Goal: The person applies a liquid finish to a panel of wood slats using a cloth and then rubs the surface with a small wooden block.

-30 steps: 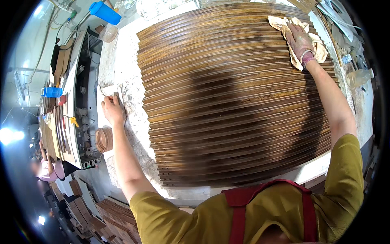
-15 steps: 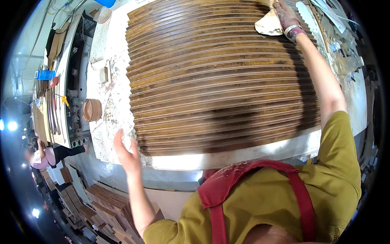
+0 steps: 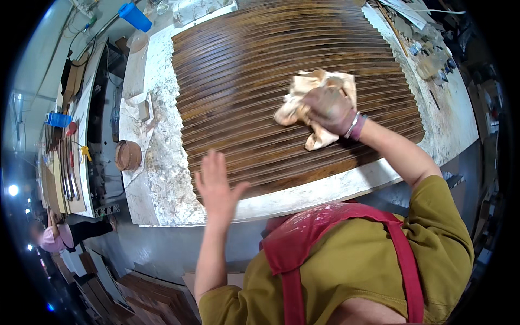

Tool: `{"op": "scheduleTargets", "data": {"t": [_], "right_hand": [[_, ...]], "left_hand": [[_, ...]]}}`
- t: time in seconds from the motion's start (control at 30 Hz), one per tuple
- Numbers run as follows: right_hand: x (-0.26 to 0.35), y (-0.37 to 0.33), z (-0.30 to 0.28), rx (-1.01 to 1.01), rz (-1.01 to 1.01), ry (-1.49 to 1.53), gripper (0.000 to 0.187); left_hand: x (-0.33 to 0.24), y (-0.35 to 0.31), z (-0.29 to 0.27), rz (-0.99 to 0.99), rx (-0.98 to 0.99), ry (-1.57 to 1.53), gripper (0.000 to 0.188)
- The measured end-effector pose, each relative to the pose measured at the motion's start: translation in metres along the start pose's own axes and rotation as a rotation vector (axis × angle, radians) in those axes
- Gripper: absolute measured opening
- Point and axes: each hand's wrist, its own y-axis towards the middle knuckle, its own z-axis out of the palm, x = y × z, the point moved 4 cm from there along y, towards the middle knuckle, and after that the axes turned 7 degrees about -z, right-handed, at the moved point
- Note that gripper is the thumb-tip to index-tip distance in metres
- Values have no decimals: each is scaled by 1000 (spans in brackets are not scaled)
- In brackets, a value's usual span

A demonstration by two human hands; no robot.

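Note:
Many long brown wooden strips (image 3: 238, 103) lie side by side as one ridged sheet across the white worktable. My right hand (image 3: 331, 111), in a stained glove with a band at the wrist, presses a crumpled cream cloth (image 3: 319, 140) onto the strips, right of their middle. Parts of the cloth spread out past the fingers on several sides. My left hand (image 3: 218, 181) is bare and open, fingers spread, at the near left corner of the strips. Whether it touches the wood I cannot tell.
A round brown container (image 3: 128, 155) and a small pale block (image 3: 143, 110) are on the table's stained left margin (image 3: 162, 184). Bottles (image 3: 431, 66) and papers crowd the far right. A blue container (image 3: 135, 17) stands far left. Another person (image 3: 57, 236) is at a side bench.
My right hand has come from the far right edge toward me and leftward with the cloth, which now spreads wider. My left hand has moved right, to the strips' near left corner.

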Motion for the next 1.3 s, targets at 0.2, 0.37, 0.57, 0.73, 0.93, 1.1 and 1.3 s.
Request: {"op": "scheduleTargets", "data": {"t": [0.2, 0.37, 0.57, 0.73, 0.93, 1.1, 1.3], "right_hand": [[-102, -65, -56, -418, 683, 471, 29], [-192, -120, -91, -609, 788, 324, 27], [-205, -108, -61, -109, 729, -393, 48], [-217, -115, -25, 59, 857, -542, 54], [-206, -103, -29, 4, 826, -498, 55], [-213, -115, -29, -2, 846, -549, 56], [-214, -104, -30, -8, 803, -534, 57]], "left_hand": [[141, 114, -68, -152, -380, -166, 48], [252, 208, -39, -316, -389, -65, 45], [304, 265, -8, -429, -332, 178, 59], [300, 265, 7, -523, -61, 83, 61], [323, 262, 12, -571, -187, 137, 45], [181, 274, -25, -327, -278, -429, 41], [-79, 215, 25, 329, -152, -173, 28]]}}
